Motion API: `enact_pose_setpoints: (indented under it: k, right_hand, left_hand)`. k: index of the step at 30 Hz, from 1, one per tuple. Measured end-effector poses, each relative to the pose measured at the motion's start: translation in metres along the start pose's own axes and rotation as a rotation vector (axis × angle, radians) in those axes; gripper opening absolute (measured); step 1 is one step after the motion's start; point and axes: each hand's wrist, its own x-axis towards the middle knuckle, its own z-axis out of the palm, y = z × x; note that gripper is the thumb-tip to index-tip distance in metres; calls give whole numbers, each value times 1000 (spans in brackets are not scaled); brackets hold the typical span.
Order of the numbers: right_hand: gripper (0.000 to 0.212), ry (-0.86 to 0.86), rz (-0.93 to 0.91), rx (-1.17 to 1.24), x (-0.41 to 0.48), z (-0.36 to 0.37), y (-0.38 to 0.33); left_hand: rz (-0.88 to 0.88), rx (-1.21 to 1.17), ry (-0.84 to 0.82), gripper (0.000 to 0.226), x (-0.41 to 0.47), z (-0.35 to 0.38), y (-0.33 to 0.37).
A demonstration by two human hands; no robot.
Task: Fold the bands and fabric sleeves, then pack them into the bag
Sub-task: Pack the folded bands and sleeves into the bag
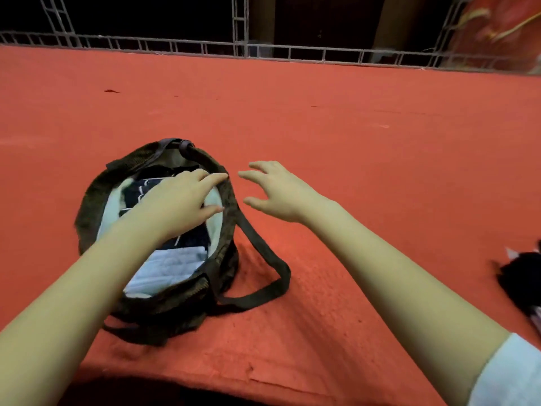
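Red cloth covers the wide surface (351,142), and behind it a metal railing (175,48) stands before a dark background. On the near left part sits the bag (96,194), dark olive with a pale lining, its mouth wide open and its strap (263,253) lying loose on the cloth at the right. Inside I can see folded dark blue fabric (191,241) and, nearer to the person, a folded pale blue piece (167,268), so a good part of the packing seems done. The left hand (172,203) lies over the opening with the fingers stretched toward the right rim, holding nothing. The right hand (278,191) hovers just beside that rim, fingers spread apart and empty. At the far right edge a dark heap of fabric (521,276) rests on the surface, well apart from the bag. I judge that this heap is not yet folded and packed, though its form is too blurred to be sure.
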Motion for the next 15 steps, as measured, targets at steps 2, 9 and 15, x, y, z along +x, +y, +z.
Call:
enact_pose_setpoints:
  k: [2, 9, 15]
  right_hand:
    - [55, 22, 69, -28, -26, -9, 21]
    - [50, 47, 328, -118, -148, -31, 102]
    - [49, 65, 553, -157, -269, -54, 171]
  left_hand:
    - [38, -1, 19, 60, 14, -1, 33]
    - [179, -43, 44, 47, 58, 5, 164]
    - [347, -95, 76, 44, 80, 17, 286]
